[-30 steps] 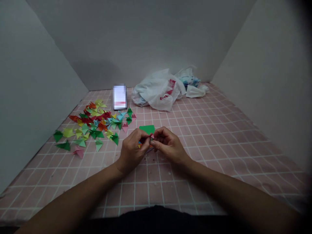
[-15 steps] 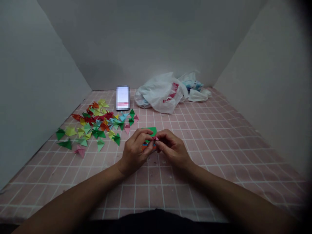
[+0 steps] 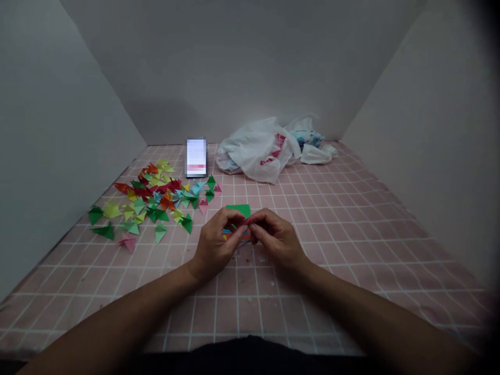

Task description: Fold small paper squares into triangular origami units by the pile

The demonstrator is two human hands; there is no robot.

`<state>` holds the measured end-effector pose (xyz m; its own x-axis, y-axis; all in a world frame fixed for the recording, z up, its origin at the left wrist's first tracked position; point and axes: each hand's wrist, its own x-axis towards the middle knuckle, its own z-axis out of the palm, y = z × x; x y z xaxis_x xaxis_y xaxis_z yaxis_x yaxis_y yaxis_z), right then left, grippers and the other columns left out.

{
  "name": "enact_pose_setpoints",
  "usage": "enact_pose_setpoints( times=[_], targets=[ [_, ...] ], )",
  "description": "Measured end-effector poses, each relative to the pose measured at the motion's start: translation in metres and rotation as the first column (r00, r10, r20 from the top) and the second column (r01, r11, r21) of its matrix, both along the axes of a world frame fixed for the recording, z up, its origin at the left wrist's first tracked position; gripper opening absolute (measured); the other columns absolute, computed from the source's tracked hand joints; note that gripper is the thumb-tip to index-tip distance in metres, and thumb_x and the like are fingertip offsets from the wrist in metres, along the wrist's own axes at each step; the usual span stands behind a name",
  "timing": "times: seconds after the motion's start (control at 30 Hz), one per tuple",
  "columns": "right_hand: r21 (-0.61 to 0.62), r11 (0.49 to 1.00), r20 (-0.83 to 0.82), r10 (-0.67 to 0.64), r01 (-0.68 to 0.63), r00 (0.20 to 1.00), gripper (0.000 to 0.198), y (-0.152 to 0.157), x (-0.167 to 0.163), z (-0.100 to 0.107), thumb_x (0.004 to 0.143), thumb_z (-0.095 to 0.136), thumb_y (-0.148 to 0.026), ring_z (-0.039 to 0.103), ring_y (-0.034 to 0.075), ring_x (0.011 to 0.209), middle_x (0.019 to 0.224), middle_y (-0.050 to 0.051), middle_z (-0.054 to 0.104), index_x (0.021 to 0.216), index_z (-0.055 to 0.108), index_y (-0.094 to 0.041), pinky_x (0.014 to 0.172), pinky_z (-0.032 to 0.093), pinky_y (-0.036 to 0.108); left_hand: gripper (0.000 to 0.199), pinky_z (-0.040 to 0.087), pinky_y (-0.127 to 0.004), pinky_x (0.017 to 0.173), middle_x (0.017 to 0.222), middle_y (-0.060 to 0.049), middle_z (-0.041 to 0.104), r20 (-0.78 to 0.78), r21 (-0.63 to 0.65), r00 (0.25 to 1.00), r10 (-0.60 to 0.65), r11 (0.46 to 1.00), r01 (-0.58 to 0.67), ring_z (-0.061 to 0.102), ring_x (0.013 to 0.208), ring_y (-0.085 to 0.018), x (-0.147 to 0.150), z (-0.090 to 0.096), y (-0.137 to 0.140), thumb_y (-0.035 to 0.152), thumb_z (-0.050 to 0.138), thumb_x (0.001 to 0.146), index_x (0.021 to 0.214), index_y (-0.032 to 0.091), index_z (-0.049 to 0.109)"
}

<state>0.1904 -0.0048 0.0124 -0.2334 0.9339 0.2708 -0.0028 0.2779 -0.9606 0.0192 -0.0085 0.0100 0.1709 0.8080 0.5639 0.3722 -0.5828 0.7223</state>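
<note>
Between my fingertips is a small piece of folded pink paper [image 3: 249, 221], mostly covered by the fingers. My left hand [image 3: 219, 235] is closed in a pinch on its left side. From the right, my right hand [image 3: 278, 237] pinches the same paper, thumb against forefinger. Behind and below the hands lie sheets of coloured paper; a green sheet [image 3: 240, 210] shows on the far side and an orange sheet [image 3: 242, 236] on the near side. How the pink paper is folded cannot be made out.
A spread of small folded paper cranes [image 3: 156, 198] in several colours lies to the left. Behind it stands a phone [image 3: 196, 157] with a lit, blurred screen. White plastic bags [image 3: 255, 148] rest by the back wall. A pink checked cloth [image 3: 344, 219] covers the table, with small scraps near me.
The fingers of my left hand have shifted slightly on the pink paper, and less of it shows now. A bit more of the orange sheet is visible below. Both hands stay in place.
</note>
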Motion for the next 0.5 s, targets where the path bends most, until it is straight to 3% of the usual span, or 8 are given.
enact_pose_setpoints(
  times=[0.3, 0.5],
  targets=[
    [-0.11, 0.986, -0.181, 0.107, -0.128, 0.978, 0.004, 0.0011, -0.0019, -0.0019, 0.088, 0.066, -0.024, 0.058, 0.011, 0.06, 0.076, -0.003, 0.058, 0.092, 0.066, -0.022, 0.06, 0.048, 0.028, 0.023, 0.057, -0.022, 0.075, 0.092, -0.001, 0.065, 0.134, 0.02, 0.991, -0.013, 1.0, 0.011, 0.067, 0.081, -0.012, 0.002, -0.0001, -0.0027, 0.009, 0.067, 0.087, 0.104, 0.021, 0.059],
    [-0.019, 0.999, -0.052, 0.029, -0.03, 0.998, 0.002, -0.0008, -0.0019, -0.0019, 0.09, 0.065, -0.023, 0.056, 0.012, 0.066, 0.084, 0.0, 0.058, 0.091, 0.066, -0.022, 0.062, 0.046, 0.029, 0.015, 0.055, -0.025, 0.072, 0.086, -0.001, 0.067, 0.077, -0.045, 0.997, 0.003, 0.999, 0.0, 0.065, 0.077, -0.013, 0.0007, 0.005, -0.0011, 0.01, 0.069, 0.085, 0.096, 0.019, 0.065]
  ],
)
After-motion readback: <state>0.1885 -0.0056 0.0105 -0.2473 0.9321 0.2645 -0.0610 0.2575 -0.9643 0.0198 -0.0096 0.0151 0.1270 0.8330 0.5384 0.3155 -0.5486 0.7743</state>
